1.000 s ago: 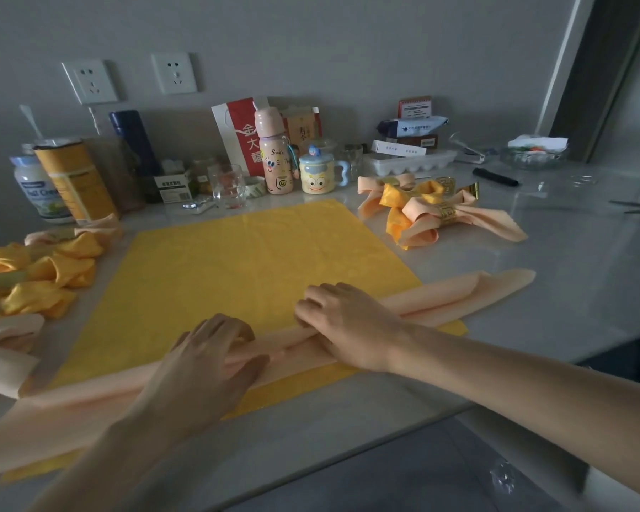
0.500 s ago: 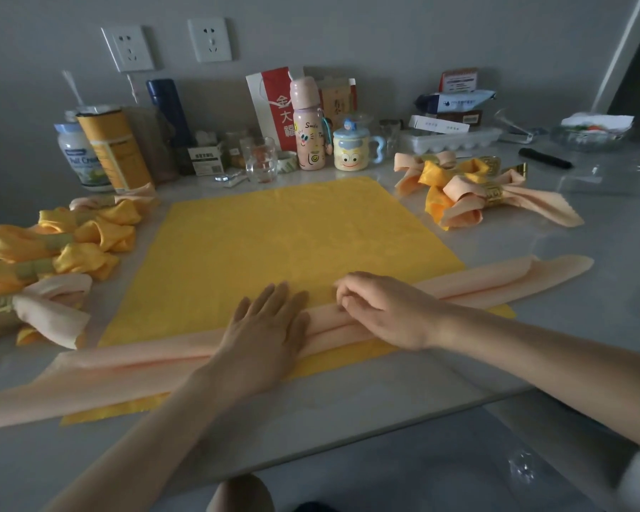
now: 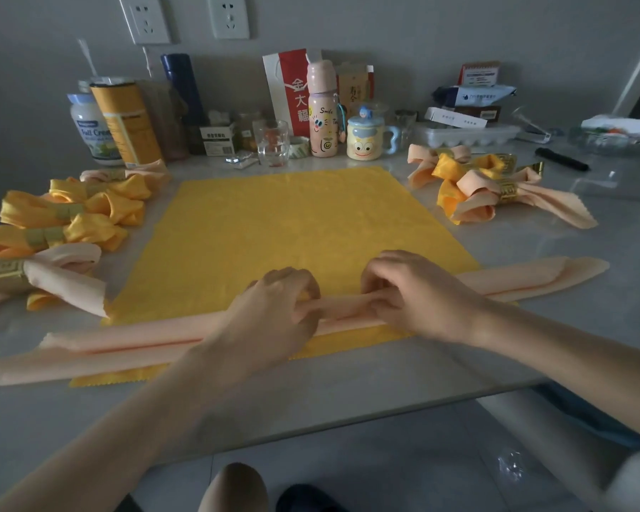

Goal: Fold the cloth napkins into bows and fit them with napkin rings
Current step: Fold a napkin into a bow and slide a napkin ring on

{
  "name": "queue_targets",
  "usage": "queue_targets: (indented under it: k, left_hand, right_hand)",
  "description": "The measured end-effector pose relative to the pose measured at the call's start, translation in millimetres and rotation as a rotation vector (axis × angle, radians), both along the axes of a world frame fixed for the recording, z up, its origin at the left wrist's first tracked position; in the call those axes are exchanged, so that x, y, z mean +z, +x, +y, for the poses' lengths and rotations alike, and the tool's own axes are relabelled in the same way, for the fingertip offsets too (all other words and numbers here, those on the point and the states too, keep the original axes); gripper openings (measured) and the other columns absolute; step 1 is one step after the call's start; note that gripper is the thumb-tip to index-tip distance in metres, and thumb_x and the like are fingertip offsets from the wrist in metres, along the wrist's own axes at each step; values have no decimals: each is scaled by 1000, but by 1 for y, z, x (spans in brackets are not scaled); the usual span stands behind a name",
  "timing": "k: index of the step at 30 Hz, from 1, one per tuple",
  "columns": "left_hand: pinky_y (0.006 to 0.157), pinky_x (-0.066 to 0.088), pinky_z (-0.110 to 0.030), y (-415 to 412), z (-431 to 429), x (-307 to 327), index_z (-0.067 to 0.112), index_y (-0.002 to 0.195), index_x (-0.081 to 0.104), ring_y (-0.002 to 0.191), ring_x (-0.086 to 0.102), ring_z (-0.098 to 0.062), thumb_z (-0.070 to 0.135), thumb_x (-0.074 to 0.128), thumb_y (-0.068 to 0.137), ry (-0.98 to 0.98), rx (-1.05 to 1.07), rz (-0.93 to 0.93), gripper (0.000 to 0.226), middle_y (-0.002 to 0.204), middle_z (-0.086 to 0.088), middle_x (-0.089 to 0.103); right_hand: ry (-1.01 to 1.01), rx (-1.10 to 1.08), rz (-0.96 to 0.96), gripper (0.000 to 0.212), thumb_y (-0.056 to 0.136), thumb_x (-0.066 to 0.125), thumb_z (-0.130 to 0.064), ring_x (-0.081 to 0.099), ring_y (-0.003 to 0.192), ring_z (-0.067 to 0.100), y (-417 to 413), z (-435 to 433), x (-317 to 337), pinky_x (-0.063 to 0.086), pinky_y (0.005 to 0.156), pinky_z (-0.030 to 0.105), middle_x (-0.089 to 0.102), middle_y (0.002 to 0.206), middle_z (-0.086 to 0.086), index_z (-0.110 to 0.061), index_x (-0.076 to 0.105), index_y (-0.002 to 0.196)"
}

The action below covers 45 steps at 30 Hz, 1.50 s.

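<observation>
Two hands, the left hand (image 3: 278, 312) and the right hand (image 3: 418, 293), are curled round the middle of the peach napkin (image 3: 126, 341). It is folded into a long narrow strip and laid along the table's (image 3: 311, 397) near edge, over a flat yellow napkin (image 3: 292, 230). Bare surface is left beyond its right end. Finished bows (image 3: 63, 216) are crowded at the left edge.

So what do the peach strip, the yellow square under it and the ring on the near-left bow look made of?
Peach strip: soft matte cloth; it folds in limp layers.
Yellow square: similar cloth, faint sheen, pinked zigzag edge.
Ring: gold-toned metal or plastic, unclear which; patterned band.
</observation>
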<state>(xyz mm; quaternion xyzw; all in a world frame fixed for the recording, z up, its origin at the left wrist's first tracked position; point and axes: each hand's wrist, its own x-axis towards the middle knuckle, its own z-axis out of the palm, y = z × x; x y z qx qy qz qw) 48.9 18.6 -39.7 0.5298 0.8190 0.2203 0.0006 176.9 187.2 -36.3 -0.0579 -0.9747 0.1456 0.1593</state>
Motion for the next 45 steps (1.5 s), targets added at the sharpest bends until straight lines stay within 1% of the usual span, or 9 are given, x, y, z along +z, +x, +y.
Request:
queue_targets:
  k: [5,11,14,17,28,30,32,37,45]
  left_hand:
    - [74,33,-24,9,11,7,20,88,60,98,51,-10,50,44,91,12,-14,8,35,100,11,58]
    - [104,31,-38,21,24,-23,20,130,49,132,40,-23,47,7,90,-71,-112,220,64,137,-5,49]
    - [115,11,-36,19,25,-28,27,146,23,145,11,-16,50,-3,91,-233,-40,189,64,157,-1,16]
    - [116,7,-33,19,26,-26,30,148,16,145,6,-13,55,-18,73,-251,-31,202,86,158,2,10]
    - [115,12,-41,19,26,-29,28,145,21,145,10,-19,59,-8,78,-176,-31,195,79,155,-3,20]
    - [109,25,-53,22,28,-23,26,136,34,141,24,-30,41,39,93,-118,-81,262,46,144,-12,37]
    - [97,38,-59,27,38,-17,24,116,46,130,41,-39,6,72,71,-58,-189,388,55,128,-18,51]
    - [113,12,-33,42,55,1,28,123,45,143,4,-21,-4,43,82,-199,-239,265,51,147,-5,18]
    - [100,34,-33,28,66,3,42,78,59,113,44,-17,21,45,91,-191,-196,-169,29,117,3,47]
  right_hand:
    - [256,128,4,15,76,42,-20,48,80,13,14,-7,-11,37,76,22,53,84,-4,-17,55,83]
    - [-79,18,35,31,93,42,-35,43,75,8,8,-5,-12,32,70,21,47,75,-5,-14,53,73]
    - [28,-153,-96,30,96,46,-30,45,115,22,-8,-4,-16,32,96,29,53,120,8,-9,55,117]
    - [49,-181,-229,46,101,31,-33,20,141,17,-8,-5,-19,13,112,28,26,153,4,-13,34,142]
    - [30,-410,-385,53,101,19,-40,2,145,11,59,53,-21,2,117,27,4,159,-4,-20,14,150]
    - [-4,-438,-354,54,100,27,-41,12,145,14,67,64,-18,8,117,30,14,157,0,-18,21,148]
    - [-75,-435,-285,53,97,40,-39,28,139,19,72,69,-12,21,115,33,31,151,4,-16,34,143]
    - [-149,-338,-201,24,88,63,-18,57,100,8,77,68,11,39,81,11,62,109,-3,-15,64,111]
    - [-167,-318,-560,6,77,66,-23,56,72,7,69,61,39,45,68,27,63,79,-5,-24,63,82]
